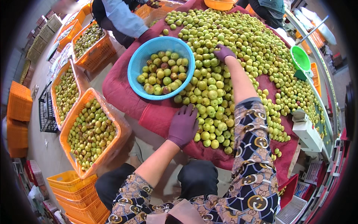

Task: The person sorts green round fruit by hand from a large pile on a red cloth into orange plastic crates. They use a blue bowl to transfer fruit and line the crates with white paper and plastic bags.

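A big heap of small green fruit, likely jujubes (212, 92), spreads over a table covered with dark red cloth (159, 116). My left hand (183, 126), in a purple glove, rests at the heap's near left edge with its fingertips against the fruit; whether it grips one is unclear. My right hand (225, 52), gloved alike, reaches farther into the heap, its fingers bent down at the fruit; what they hold is hidden. Left of the right hand stands a blue plastic basket (133, 79), partly filled with green and brownish fruit.
At left, orange lined crates (63, 134) of fruit stand near a black crate (47, 112) and stacked yellow-orange crates (75, 193). Across the table is a co-worker's sleeve (125, 18). A green basket (300, 58) and a white box-shaped device (307, 134) are at right.
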### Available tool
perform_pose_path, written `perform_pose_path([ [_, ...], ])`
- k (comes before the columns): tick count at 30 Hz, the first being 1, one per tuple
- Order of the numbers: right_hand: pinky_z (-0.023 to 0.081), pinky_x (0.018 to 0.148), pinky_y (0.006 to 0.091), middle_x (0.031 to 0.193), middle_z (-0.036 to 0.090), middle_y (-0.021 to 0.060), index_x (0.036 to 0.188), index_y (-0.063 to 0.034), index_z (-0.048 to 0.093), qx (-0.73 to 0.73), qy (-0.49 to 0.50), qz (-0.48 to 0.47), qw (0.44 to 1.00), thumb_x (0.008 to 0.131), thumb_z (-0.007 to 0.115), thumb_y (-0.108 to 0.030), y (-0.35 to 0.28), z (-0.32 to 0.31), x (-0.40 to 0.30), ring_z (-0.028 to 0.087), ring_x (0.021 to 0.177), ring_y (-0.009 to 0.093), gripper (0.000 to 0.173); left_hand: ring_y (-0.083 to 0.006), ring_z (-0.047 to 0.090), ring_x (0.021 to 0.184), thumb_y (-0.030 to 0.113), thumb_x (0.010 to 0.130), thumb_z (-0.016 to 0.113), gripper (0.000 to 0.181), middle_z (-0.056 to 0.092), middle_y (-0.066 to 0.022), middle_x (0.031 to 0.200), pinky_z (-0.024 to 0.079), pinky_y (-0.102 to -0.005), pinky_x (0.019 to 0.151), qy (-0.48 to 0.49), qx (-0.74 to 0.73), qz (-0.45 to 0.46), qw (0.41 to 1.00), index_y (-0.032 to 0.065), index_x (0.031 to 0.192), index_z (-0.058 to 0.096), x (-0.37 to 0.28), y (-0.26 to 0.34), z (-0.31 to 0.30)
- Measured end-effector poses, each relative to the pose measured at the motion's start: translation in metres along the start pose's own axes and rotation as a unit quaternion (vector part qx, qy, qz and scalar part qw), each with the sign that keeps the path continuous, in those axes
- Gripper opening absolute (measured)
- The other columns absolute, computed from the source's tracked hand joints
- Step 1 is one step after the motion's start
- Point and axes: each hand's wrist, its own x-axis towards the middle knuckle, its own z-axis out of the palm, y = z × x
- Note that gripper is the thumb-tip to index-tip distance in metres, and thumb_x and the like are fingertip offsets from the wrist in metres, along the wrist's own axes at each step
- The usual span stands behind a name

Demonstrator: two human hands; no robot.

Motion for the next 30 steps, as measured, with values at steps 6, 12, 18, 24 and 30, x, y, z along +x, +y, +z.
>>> perform_pose_path([
  [6, 0.055, 0.070, 0.0288, 0.109, 0.066, 0.0082, 0.134, -0.0003, 0.053, 0.611, -0.082, -0.149, 0.773, 0.094, 0.068, -0.034, -0.044, -0.015, -0.056, 0.065, 0.089, 0.016, 0.055, -0.0388, 0.054, 0.121, 0.022, 0.085, 0.064, 0.048, 0.055, -0.0201, 0.133, 0.046, -0.0481, 0.099, -0.009, 0.001, -0.025, 1.000, 0.0012, 0.128, 0.057, -0.005, -0.004, -0.001],
  [12, 0.056, 0.068, 0.0333, 0.088, 0.065, 0.0085, 0.115, -0.0041, 0.054, 0.714, 0.038, -0.189, 0.673, 0.095, 0.067, -0.025, -0.169, 0.032, -0.077, 0.065, 0.072, 0.019, 0.032, -0.0375, 0.053, 0.119, 0.021, 0.084, 0.064, 0.046, 0.056, -0.0193, 0.128, 0.047, -0.0469, 0.097, 0.014, 0.007, 0.017, 1.000, 0.0005, 0.124, 0.057, 0.003, 0.015, 0.014],
  [18, 0.042, 0.052, 0.0237, 0.081, 0.060, 0.0027, 0.101, -0.0058, 0.058, 0.816, 0.052, -0.074, 0.570, 0.094, 0.061, -0.017, -0.148, 0.035, -0.196, 0.051, 0.057, 0.009, 0.014, -0.0398, 0.056, 0.117, 0.020, 0.083, 0.066, 0.046, 0.057, -0.0196, 0.129, 0.047, -0.0473, 0.097, 0.024, 0.004, 0.001, 1.000, 0.0014, 0.124, 0.058, -0.007, -0.001, 0.006],
  [24, 0.054, 0.082, 0.0321, 0.100, 0.074, 0.0124, 0.104, -0.0035, 0.072, 0.417, 0.324, -0.027, 0.849, 0.087, 0.056, -0.003, 0.128, 0.031, -0.240, 0.070, 0.091, 0.020, 0.023, -0.0371, 0.056, 0.119, 0.021, 0.083, 0.068, 0.048, 0.057, -0.0178, 0.132, 0.048, -0.0454, 0.098, 0.034, 0.015, 0.013, 0.999, 0.0032, 0.126, 0.058, -0.004, 0.010, 0.011],
  [30, 0.048, 0.101, 0.0398, 0.131, 0.063, 0.0137, 0.127, -0.0255, 0.068, 0.248, 0.108, -0.022, 0.963, 0.090, 0.064, -0.029, 0.165, 0.000, -0.221, 0.060, 0.120, 0.029, 0.037, -0.0365, 0.058, 0.119, 0.020, 0.081, 0.070, 0.047, 0.059, -0.0175, 0.131, 0.049, -0.0436, 0.099, 0.039, 0.040, 0.001, 0.998, 0.0036, 0.125, 0.061, -0.007, 0.001, 0.008],
])
